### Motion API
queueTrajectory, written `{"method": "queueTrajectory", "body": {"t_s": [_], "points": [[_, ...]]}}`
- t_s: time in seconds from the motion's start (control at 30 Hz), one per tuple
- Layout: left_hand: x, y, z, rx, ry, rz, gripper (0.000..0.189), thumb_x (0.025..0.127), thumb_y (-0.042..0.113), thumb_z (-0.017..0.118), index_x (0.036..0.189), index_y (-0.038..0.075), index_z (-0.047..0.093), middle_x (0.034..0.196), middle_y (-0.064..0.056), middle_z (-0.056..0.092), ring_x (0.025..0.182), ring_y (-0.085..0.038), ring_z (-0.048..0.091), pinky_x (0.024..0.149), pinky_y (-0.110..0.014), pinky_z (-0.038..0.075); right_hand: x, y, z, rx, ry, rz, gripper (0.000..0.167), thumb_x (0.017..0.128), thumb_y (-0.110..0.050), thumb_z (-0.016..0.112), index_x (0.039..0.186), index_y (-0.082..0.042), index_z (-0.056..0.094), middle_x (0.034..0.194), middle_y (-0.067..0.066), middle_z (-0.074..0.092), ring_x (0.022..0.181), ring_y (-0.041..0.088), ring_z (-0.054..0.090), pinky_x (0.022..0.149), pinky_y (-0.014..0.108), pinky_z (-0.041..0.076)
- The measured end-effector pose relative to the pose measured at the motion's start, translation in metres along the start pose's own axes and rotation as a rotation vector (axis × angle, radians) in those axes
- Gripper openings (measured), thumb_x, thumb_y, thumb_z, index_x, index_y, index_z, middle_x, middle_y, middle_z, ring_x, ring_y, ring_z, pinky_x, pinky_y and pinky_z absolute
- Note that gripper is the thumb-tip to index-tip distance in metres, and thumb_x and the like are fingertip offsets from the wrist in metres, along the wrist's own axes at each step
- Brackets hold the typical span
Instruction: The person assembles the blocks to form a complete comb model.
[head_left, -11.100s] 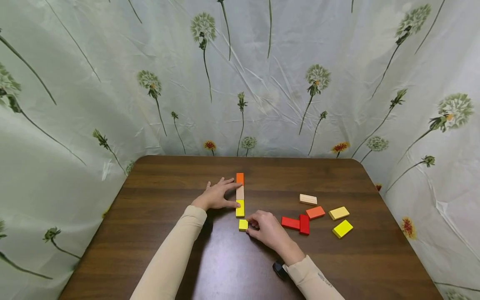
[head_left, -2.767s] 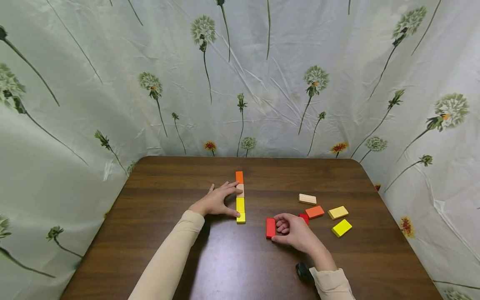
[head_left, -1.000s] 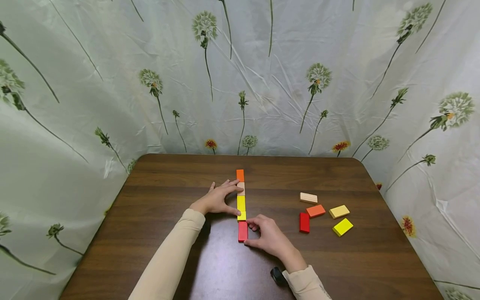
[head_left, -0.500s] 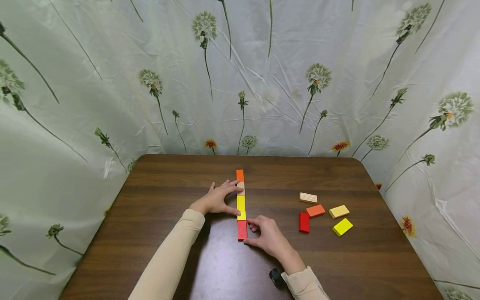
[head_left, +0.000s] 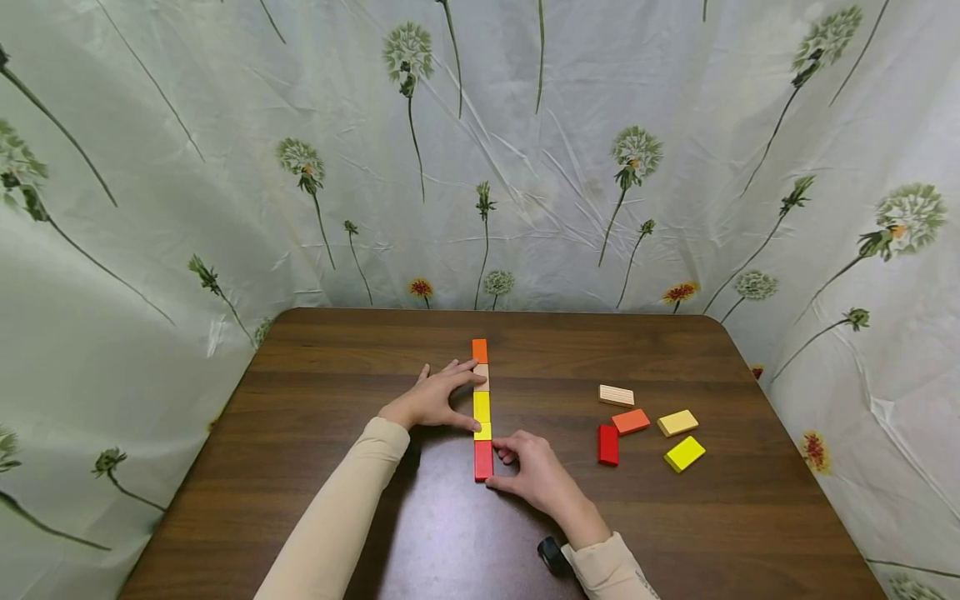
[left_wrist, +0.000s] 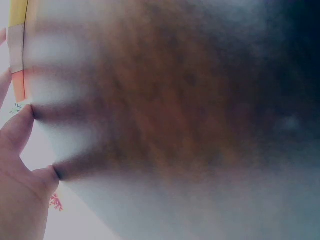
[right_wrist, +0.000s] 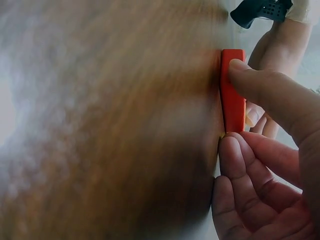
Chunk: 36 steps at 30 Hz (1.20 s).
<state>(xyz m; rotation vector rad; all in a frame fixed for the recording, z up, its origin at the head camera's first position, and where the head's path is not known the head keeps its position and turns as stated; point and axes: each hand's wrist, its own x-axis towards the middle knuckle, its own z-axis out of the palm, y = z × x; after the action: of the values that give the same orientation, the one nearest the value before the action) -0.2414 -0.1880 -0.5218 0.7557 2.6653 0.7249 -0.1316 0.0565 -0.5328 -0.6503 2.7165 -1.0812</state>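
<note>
A straight row of wooden blocks runs away from me: a red block [head_left: 483, 462] nearest, then a short yellow block [head_left: 486, 432], a longer yellow block [head_left: 482, 406], a plain wood block [head_left: 482, 382] and an orange block [head_left: 480, 350] farthest. My left hand [head_left: 431, 402] lies along the row's left side with fingers spread, thumb at the short yellow block and index fingertip over the plain wood one. With thumb and index finger, my right hand [head_left: 543, 479] pinches the red block [right_wrist: 233, 95] by its two ends. It lies end to end with the yellow.
Several loose blocks lie on the right of the brown table [head_left: 337, 350]: a plain wood block [head_left: 616, 395], an orange block [head_left: 631, 422], another red block [head_left: 608, 445], a pale yellow block [head_left: 678, 423] and a bright yellow block [head_left: 685, 454]. A flowered curtain [head_left: 525, 167] hangs behind.
The short yellow block has joined the row. My right hand has brought a red block over from the right, turned it lengthwise and slid it up against the yellow. The left hand has barely moved.
</note>
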Motion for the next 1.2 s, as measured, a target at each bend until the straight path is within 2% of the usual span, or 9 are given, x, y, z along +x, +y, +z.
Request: {"method": "queueTrajectory", "body": {"t_s": [0.43, 0.7, 0.93, 1.07, 1.2], "points": [[0.0016, 0.0013, -0.0003, 0.026, -0.007, -0.004, 0.087, 0.083, 0.059, 0.088, 0.158, 0.027, 0.055, 0.18, 0.0, 0.027, 0.168, -0.038, 0.019, 0.126, -0.082, 0.005, 0.0002, 0.0003, -0.0006, -0.002, -0.006, 0.004, 0.052, 0.081, -0.021, 0.096, 0.125, 0.0, 0.077, 0.099, 0.001, 0.07, 0.09, 0.014, 0.066, 0.082, 0.027, 0.06], [0.002, 0.0045, -0.0025, 0.089, -0.003, 0.006, 0.088, 0.082, 0.065, 0.086, 0.156, 0.029, 0.056, 0.178, -0.001, 0.032, 0.166, -0.039, 0.025, 0.125, -0.081, 0.013, 0.0004, -0.0005, -0.0009, 0.006, -0.016, 0.009, 0.053, 0.081, -0.022, 0.096, 0.125, 0.0, 0.077, 0.098, 0.002, 0.07, 0.089, 0.014, 0.066, 0.08, 0.026, 0.06], [-0.0008, 0.0051, -0.0033, 0.094, 0.006, 0.027, 0.083, 0.083, 0.064, 0.085, 0.153, 0.028, 0.059, 0.177, -0.004, 0.033, 0.165, -0.038, 0.028, 0.125, -0.081, 0.016, 0.0004, 0.0005, 0.0001, 0.005, -0.018, 0.009, 0.054, 0.081, -0.022, 0.096, 0.125, 0.001, 0.077, 0.098, 0.002, 0.07, 0.089, 0.013, 0.065, 0.08, 0.026, 0.059], [-0.0031, 0.0055, -0.0021, 0.094, -0.009, 0.036, 0.081, 0.084, 0.065, 0.084, 0.152, 0.028, 0.059, 0.177, -0.004, 0.033, 0.167, -0.034, 0.025, 0.126, -0.08, 0.014, -0.0003, 0.0013, 0.0004, 0.005, -0.013, 0.003, 0.053, 0.081, -0.022, 0.096, 0.125, 0.001, 0.077, 0.098, 0.001, 0.07, 0.089, 0.013, 0.065, 0.08, 0.027, 0.059], [-0.006, 0.0074, -0.0007, 0.083, -0.017, 0.048, 0.084, 0.082, 0.065, 0.086, 0.153, 0.029, 0.059, 0.177, -0.005, 0.034, 0.167, -0.034, 0.025, 0.126, -0.08, 0.013, -0.0012, 0.0021, 0.0007, 0.004, 0.0, -0.003, 0.053, 0.081, -0.022, 0.096, 0.124, 0.001, 0.077, 0.098, 0.001, 0.07, 0.089, 0.013, 0.065, 0.081, 0.027, 0.059]]}}
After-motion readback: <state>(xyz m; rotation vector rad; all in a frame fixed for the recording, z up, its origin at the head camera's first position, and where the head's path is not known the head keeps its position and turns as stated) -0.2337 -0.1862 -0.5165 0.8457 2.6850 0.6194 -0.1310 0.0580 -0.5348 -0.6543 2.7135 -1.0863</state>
